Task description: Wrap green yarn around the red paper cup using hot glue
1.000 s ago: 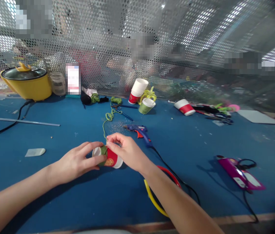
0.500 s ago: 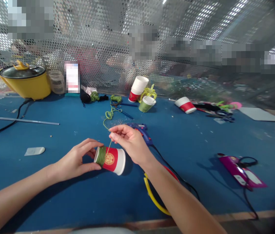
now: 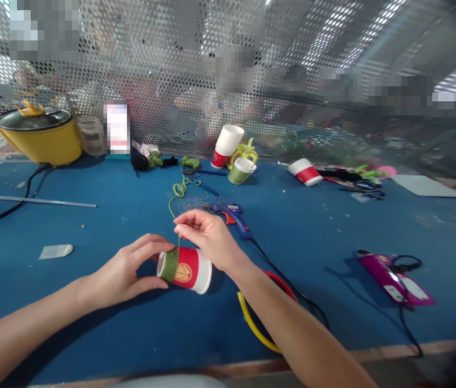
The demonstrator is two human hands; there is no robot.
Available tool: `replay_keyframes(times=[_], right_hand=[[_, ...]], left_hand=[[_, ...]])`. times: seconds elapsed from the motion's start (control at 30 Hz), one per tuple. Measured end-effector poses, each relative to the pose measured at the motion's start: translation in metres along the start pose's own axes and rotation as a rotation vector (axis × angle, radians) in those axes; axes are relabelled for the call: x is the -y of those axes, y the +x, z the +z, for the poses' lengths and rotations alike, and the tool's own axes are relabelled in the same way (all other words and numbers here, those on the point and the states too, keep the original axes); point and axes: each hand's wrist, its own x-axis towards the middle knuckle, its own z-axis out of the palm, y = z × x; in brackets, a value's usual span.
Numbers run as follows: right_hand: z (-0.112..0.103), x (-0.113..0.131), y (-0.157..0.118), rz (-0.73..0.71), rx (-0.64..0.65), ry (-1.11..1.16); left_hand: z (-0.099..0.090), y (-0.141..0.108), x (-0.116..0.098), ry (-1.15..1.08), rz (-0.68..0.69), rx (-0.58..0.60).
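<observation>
A red and white paper cup lies on its side, its left end wrapped in rows of green yarn. My left hand grips that wrapped end, thumb below and fingers above. Over the cup, my right hand pinches the yarn strand between thumb and fingertips, and a short taut length runs down to the wraps. From the pinch the strand trails back in loose loops toward a small green yarn bundle.
A blue glue gun lies behind my right hand, its cord running right. Farther back stand stacked cups and a green-wrapped cup. A yellow pot stands left, a purple power strip lies right, and perforated mesh rises behind.
My right hand has moved slightly left and down with the strand, which now stands more upright over the cup. The cup has turned a little, its printed emblem sitting lower.
</observation>
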Motion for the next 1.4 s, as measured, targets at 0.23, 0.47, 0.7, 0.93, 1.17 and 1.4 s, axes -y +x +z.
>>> replay_keyframes(times=[0.23, 0.47, 0.7, 0.93, 1.17, 1.4], right_hand=[[0.001, -0.002, -0.001, 0.030, 0.047, -0.080], [0.002, 0.002, -0.003, 0.024, 0.045, -0.179], [0.003, 0.001, -0.005, -0.049, 0.029, -0.321], [0.005, -0.002, -0.005, -0.058, 0.021, -0.363], [0.009, -0.003, -0.008, -0.087, -0.001, -0.409], [0.007, -0.002, -0.007, -0.047, 0.039, -0.314]], left_hand=[[0.002, -0.003, 0.003, 0.120, 0.074, -0.031], [0.005, -0.003, 0.005, 0.162, 0.090, -0.061], [0.007, -0.003, 0.008, 0.124, 0.056, -0.070], [0.005, -0.001, 0.001, -0.068, -0.032, -0.048], [0.009, 0.000, -0.002, -0.113, -0.072, -0.079], [0.005, -0.001, 0.000, 0.042, -0.012, -0.052]])
